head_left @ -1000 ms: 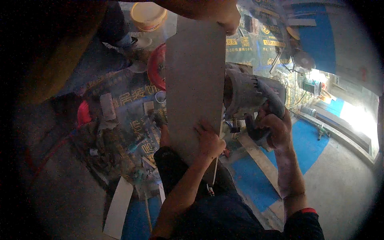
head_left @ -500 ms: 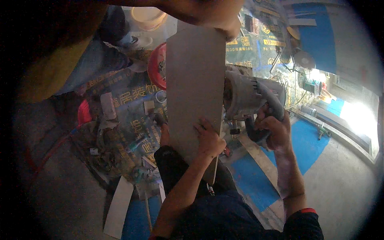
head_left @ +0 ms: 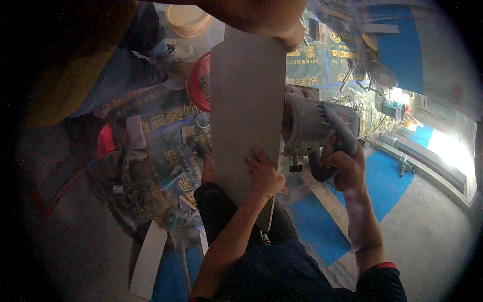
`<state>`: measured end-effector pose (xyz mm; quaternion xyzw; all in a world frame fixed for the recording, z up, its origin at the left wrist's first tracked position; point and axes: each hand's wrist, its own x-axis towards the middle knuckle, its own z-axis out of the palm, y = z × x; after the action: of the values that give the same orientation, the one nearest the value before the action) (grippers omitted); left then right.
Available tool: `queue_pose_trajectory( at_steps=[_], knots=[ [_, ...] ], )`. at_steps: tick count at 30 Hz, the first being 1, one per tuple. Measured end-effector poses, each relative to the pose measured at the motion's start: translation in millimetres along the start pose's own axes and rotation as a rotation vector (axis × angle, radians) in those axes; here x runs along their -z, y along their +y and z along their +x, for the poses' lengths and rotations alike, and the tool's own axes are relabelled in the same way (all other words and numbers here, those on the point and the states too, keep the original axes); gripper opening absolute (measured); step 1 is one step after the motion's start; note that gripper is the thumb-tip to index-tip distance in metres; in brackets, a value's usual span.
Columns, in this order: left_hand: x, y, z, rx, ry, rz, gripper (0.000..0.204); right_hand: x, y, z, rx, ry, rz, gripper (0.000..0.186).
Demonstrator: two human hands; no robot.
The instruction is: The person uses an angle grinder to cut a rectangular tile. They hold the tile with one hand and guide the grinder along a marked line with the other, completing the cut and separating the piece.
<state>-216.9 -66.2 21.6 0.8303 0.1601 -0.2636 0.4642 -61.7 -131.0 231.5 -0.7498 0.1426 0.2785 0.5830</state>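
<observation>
A long grey tile slab (head_left: pixel 246 95) stands across my lap, its near end at my thigh. Fingers outstretched, my left hand (head_left: pixel 264 174) lies against its face near the lower right edge. My right hand (head_left: pixel 347 163) is wrapped round the black looped handle of a grey power tool (head_left: pixel 307 119), held at the slab's right edge. Behind the slab, the tool's working end is hidden. Another person's hand (head_left: pixel 287 38) is at the slab's far top edge, its grip partly out of sight.
Beyond the slab's left edge shows a red basin (head_left: pixel 198 83), with a pale bucket (head_left: pixel 188 21) farther back. Printed sheeting (head_left: pixel 327 70) and blue sheets (head_left: pixel 322 226) cover parts of the floor. A tile strip (head_left: pixel 149 259) lies lower left; a long rail (head_left: pixel 417 163) is at right.
The slab has shifted very slightly to the right. Both of my hands keep nearly the same places, and the power tool stays at the slab's edge.
</observation>
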Motion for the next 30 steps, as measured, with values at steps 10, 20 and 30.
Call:
queue_pose_trajectory(
  at_steps=[10, 20, 30],
  knots=[
    [34, 17, -2, 0.193, -0.156, -0.322, 0.108, -1, 3, -5, -0.032, 0.056, 0.001, 0.035],
    [19, 9, 2, 0.127, -0.154, -0.269, 0.109, 0, 8, -6, -0.024, 0.063, 0.053, 0.031],
    [28, 14, 2, 0.106, -0.109, -0.249, 0.109, 1, 8, -14, -0.026, 0.021, 0.022, 0.030]
  ],
)
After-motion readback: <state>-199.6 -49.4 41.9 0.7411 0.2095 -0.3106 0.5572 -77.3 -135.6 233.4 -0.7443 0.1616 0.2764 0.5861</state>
